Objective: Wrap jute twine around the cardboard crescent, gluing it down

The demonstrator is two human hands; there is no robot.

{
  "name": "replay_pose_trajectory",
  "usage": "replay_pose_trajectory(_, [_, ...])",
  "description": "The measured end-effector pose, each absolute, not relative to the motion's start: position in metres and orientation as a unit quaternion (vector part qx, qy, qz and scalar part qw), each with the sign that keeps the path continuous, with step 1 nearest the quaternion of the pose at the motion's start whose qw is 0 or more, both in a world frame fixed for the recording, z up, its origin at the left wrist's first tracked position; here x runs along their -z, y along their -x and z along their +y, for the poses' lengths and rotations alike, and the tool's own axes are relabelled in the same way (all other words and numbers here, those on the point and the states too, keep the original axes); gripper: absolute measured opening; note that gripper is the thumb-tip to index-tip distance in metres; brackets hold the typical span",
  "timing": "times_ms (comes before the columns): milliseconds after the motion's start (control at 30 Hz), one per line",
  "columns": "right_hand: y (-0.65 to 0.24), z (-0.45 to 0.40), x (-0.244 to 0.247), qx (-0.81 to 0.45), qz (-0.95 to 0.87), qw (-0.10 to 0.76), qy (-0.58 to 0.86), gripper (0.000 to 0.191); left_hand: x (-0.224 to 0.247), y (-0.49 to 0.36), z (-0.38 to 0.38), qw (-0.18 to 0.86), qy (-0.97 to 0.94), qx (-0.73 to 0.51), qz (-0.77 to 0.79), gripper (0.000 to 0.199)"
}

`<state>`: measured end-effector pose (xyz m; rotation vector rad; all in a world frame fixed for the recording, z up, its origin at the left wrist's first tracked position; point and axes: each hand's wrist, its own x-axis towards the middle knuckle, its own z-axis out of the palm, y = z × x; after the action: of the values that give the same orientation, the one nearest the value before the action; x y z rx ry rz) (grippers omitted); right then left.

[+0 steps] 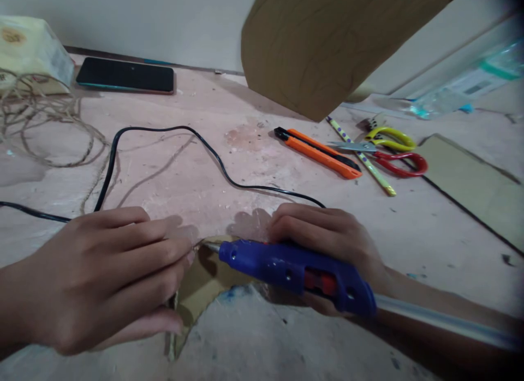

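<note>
At the nozzle (212, 247) of the glue gun (262, 262), gripped by the right hand (327, 231), the left hand (110, 277) pinches the cardboard (204, 293); contents of the bottle (462, 89) are indistinct.

Blue glue gun (282, 266), orange cutter (321, 153)

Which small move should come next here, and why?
Probably run the glue gun along the edge of the cardboard, away from the left hand: the right hand holds it with its nozzle at that edge, close to the left fingertips.
</note>
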<state>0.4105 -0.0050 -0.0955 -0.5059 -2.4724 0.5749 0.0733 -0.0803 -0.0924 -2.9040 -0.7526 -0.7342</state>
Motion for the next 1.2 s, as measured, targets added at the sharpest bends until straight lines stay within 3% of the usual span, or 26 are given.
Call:
replay_pose_trajectory(300, [-0.412, -0.005, 0.100, -0.218, -0.915, 0.279, 0.194, 0.046, 0.092, -0.073, -0.081, 0.026, 0.938, 0.237, -0.251, 0.032])
replay_pose_trajectory(533, [-0.410, -0.007, 0.089, -0.231, -0.916, 0.252, 0.211, 0.036, 0.092, -0.075, -0.078, 0.030, 0.940, 0.236, -0.244, 0.032])
replay_pose_trajectory(900, [-0.406, -0.008, 0.078, -0.249, -0.912, 0.231, 0.229, 0.052, 0.092, -0.073, -0.081, 0.028, 0.940, 0.236, -0.244, 0.030])
replay_pose_trajectory(1200, [-0.413, -0.007, 0.081, -0.263, -0.910, 0.226, 0.228, 0.041, 0.091, -0.076, -0.079, 0.019, 0.940, 0.237, -0.246, 0.028])
